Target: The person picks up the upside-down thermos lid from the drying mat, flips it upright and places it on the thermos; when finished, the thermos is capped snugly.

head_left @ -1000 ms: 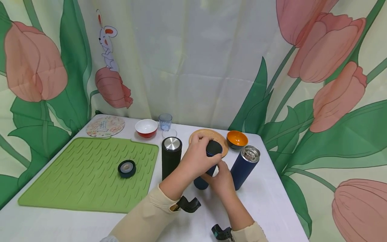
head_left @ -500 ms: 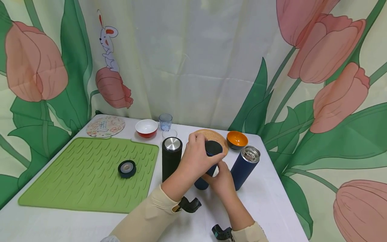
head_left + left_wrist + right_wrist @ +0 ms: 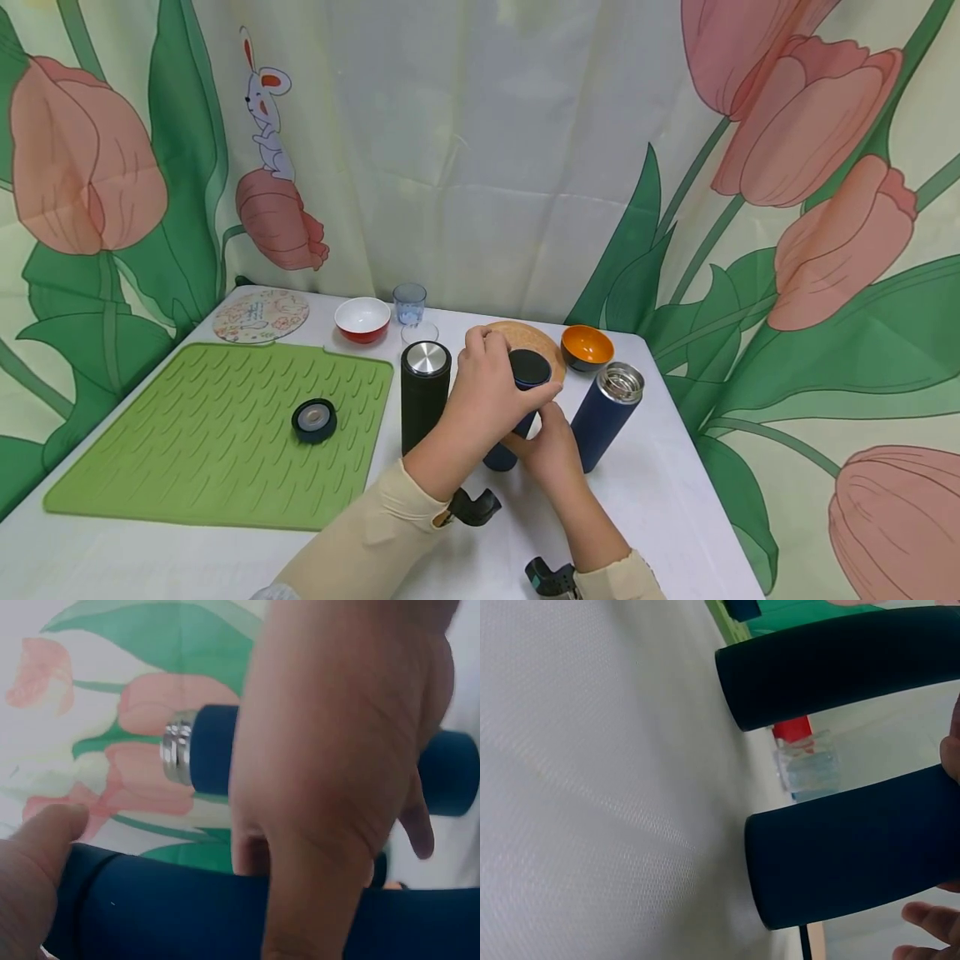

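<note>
A dark blue thermos stands upright on the white table, partly hidden by both hands. My left hand grips its black-topped cap between fingers and thumb. Lower down, my right hand holds the body, its fingers curled round it in the left wrist view. To the right is a second blue thermos with its steel mouth bare. A black thermos with a silver top stands left of my left hand. One loose dark lid lies on the green mat.
At the back stand a red-and-white bowl, a blue glass and an orange bowl. A round cork trivet lies behind the hands, a patterned round mat at the far left. A printed curtain hangs behind the table.
My left hand has turned slightly on the cap, its fingers shifting left and its thumb reaching further right. My right hand keeps its place on the body.
</note>
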The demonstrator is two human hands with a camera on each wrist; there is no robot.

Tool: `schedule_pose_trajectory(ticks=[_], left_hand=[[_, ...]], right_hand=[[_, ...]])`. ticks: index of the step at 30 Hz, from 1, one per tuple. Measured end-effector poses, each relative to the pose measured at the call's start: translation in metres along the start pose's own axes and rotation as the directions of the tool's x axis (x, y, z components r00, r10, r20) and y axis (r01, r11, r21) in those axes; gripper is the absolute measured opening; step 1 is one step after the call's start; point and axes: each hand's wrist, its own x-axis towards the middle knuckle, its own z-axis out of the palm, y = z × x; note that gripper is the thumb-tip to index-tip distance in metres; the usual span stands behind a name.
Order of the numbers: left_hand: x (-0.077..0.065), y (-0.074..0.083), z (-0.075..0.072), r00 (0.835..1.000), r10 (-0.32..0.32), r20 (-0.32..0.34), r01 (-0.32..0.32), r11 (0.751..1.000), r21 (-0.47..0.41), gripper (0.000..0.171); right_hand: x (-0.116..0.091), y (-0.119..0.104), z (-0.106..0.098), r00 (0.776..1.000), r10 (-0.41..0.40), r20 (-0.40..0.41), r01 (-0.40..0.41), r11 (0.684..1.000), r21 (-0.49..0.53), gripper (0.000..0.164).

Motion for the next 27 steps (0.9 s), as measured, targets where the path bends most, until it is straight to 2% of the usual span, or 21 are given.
schedule_pose_trajectory(ticks=[4, 6, 8, 10, 13, 16, 19, 22, 25, 27], left_hand=[[0.0, -0.002, 0.005, 0.999, 0.024, -0.039, -0.023, 1.0, 0.018, 0.076], [0.001, -0.003, 0.004, 1.0, 0.014, -0.025, -0.015, 1.0, -0.008, 0.074], [0.002, -0.006, 0.002, 1.0, 0.008, 0.02, -0.007, 0.998, -0.07, 0.071], [0.004, -0.011, -0.001, 0.996, 0.01, 0.094, 0.006, 0.985, -0.173, 0.066], [0.008, -0.018, -0.004, 0.98, 0.037, 0.195, 0.029, 0.944, -0.328, 0.065], [0.009, -0.02, -0.005, 0.973, 0.041, 0.227, 0.054, 0.916, -0.398, 0.068], [0.006, -0.016, -0.003, 0.984, 0.019, 0.176, 0.046, 0.932, -0.36, 0.072], [0.003, -0.011, 0.004, 0.997, 0.019, 0.074, 0.0, 0.968, -0.249, 0.081], [0.001, -0.009, 0.011, 0.999, 0.023, -0.023, -0.026, 0.99, -0.142, 0.084], [0.001, -0.009, 0.014, 0.998, 0.015, -0.055, -0.021, 0.993, -0.115, 0.082]], right_hand=[[0.001, 0.002, 0.0, 1.0, 0.007, -0.001, -0.007, 1.0, 0.017, 0.08], [0.001, 0.002, 0.0, 1.0, 0.015, 0.003, -0.015, 1.0, 0.019, 0.08], [0.001, 0.002, 0.0, 1.0, 0.017, 0.001, -0.017, 1.0, 0.02, 0.081], [0.001, 0.003, 0.001, 1.0, 0.015, -0.004, -0.015, 1.0, 0.022, 0.082], [0.0, 0.002, 0.002, 1.0, 0.012, -0.017, -0.012, 1.0, 0.024, 0.083], [0.0, 0.002, 0.003, 1.0, 0.006, -0.019, -0.005, 1.0, 0.021, 0.085], [0.001, 0.001, 0.002, 1.0, 0.004, -0.01, -0.003, 1.0, 0.019, 0.085], [0.001, 0.001, 0.001, 1.0, -0.014, -0.005, 0.014, 1.0, 0.02, 0.085], [0.0, 0.002, 0.0, 0.999, -0.032, -0.009, 0.032, 0.999, 0.028, 0.084], [-0.001, 0.003, 0.0, 0.999, -0.041, -0.012, 0.042, 0.999, 0.033, 0.083]])
